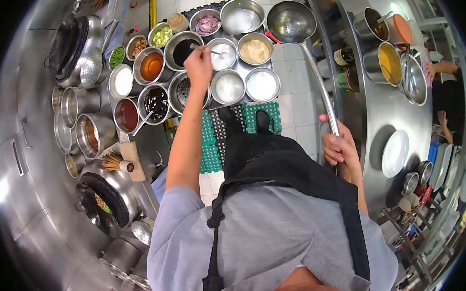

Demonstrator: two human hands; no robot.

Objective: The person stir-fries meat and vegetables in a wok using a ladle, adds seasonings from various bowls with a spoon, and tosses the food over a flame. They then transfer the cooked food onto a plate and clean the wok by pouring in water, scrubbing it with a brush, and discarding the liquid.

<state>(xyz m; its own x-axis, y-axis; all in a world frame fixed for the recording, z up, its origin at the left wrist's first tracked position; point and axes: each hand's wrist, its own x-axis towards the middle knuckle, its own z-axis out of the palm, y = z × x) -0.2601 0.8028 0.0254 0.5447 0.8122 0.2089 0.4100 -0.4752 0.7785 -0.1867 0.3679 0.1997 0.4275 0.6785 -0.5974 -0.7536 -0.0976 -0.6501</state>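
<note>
My left hand (199, 68) is closed on a small metal spoon (216, 53), whose tip is over or in a steel pot of white powder (229, 62). Beneath that wrist is a pot of dark, frothy liquid (183, 90), partly hidden by the arm. A pot of black sauce (181, 54) stands just left of the hand. My right hand (340, 144) is wrapped round the long handle of a metal ladle (292, 22). The ladle's bowl is up at the far end, right of the seasoning pots, with only a dark wet sheen visible inside.
Several more pots surround these, including pale yellow paste (255, 50), sliced onion (207, 24) and amber liquid (152, 66). At left stands the steel stove (41, 208) with a lidded wok (105, 197). On the right counter are a white plate (395, 153) and yellow sauce (389, 61). Another person's hand (430, 71) is beyond.
</note>
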